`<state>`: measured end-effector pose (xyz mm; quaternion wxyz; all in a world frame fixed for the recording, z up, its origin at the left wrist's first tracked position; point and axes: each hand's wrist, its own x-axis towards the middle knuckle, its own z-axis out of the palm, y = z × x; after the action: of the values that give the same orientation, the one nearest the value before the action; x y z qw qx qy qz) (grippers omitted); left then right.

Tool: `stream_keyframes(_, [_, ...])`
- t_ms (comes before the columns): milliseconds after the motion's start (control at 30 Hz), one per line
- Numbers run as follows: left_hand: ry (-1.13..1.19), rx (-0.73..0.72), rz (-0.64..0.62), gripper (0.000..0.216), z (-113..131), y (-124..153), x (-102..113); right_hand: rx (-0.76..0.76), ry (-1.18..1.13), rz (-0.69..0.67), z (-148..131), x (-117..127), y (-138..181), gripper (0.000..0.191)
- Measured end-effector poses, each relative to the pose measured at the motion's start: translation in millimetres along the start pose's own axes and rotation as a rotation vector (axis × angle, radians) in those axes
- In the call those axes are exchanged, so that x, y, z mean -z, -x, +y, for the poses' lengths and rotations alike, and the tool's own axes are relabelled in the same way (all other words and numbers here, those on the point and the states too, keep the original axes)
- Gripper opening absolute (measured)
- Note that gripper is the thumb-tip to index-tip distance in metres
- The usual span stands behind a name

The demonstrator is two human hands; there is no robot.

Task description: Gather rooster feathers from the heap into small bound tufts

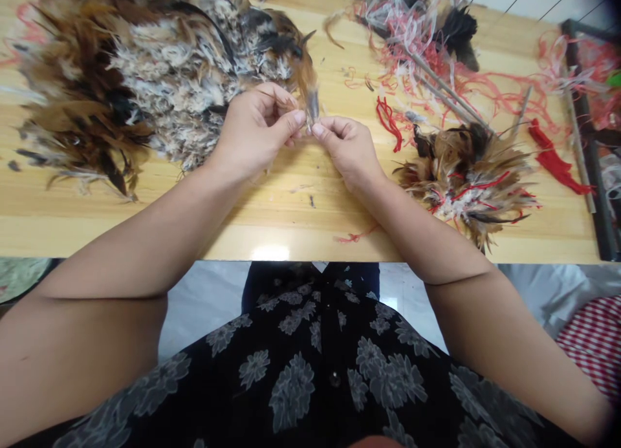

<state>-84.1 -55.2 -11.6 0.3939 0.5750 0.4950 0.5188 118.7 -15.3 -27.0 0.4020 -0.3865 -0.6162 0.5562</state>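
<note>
My left hand (257,128) and my right hand (347,147) meet over the middle of the wooden table (301,215). Both pinch the base of a small brown and grey feather (310,92) between thumb and fingertips. The feather stands upright from the fingers, its tip pointing away from me. A large heap of brown, white and black feathers (136,73) lies just beyond and to the left of my left hand.
A bundled feather tuft tied with red string (468,173) lies to the right. Thin sticks (446,89), tangled red and white string (412,34) and a red tassel (555,160) spread across the back right. A dark frame (589,144) stands along the right edge.
</note>
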Motion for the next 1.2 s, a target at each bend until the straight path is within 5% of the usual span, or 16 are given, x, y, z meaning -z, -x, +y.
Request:
stream_keyframes(667, [-0.052, 0.025, 0.016, 0.055, 6, 5, 0, 0.038, 0.068, -0.033, -4, 1, 3, 0.055])
stream_keyframes(800, [-0.095, -0.145, 0.141, 0.05, 8, -4, 16, 0.088, 0.121, 0.012, 7, 8, -1, 0.05])
stream_keyframes(900, [-0.255, -0.279, 0.217, 0.039, 8, -11, 34, 0.106, 0.136, 0.039, 14, 12, -5, 0.049])
stream_keyframes(1033, [-0.62, -0.219, 0.124, 0.011, 3, -12, 49, 0.114, 0.132, 0.038, 17, 14, -7, 0.049])
stream_keyframes(1200, [-0.917, -0.33, 0.06, 0.03, -7, -12, 54, 0.127, 0.131, 0.03, 16, 12, -6, 0.041])
